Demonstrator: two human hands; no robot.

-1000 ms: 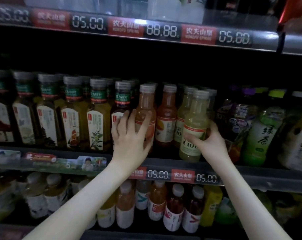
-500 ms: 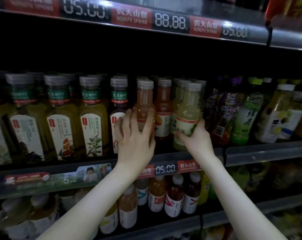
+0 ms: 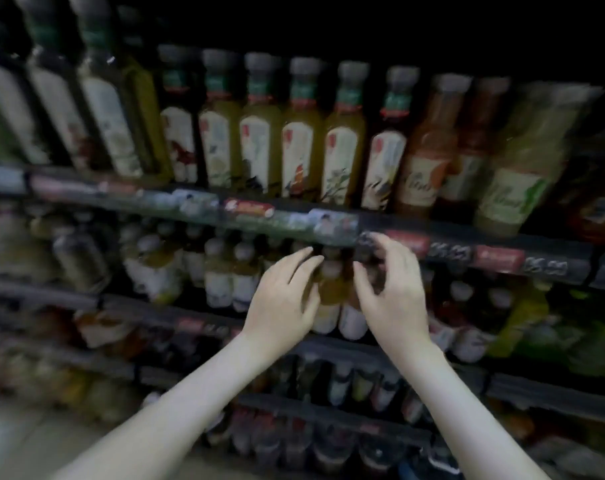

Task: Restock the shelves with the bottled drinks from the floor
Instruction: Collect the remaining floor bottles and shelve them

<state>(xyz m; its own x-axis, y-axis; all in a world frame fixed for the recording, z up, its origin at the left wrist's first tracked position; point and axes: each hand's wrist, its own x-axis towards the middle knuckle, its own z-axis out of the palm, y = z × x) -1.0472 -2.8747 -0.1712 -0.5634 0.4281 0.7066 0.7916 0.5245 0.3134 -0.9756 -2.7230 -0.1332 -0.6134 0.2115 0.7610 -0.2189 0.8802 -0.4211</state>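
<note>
Head view, heavy blur: your left hand (image 3: 283, 299), fingers straight, and right hand (image 3: 394, 292), fingers curved, grip can't tell, flank an amber bottle (image 3: 330, 289) w/ rounded cap and white label, on the middle shelf (image 3: 197, 322). Upper shelf rail (image 3: 287, 216) w/ price strips overhangs your fingertips. Square-shouldered glossy tea bottles (image 3: 301, 133) stand above.

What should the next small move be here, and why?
Probably close the left hand and right hand onto the amber bottle between them: both flank it closely, and through the blur neither plainly has a grip on it yet.
</note>
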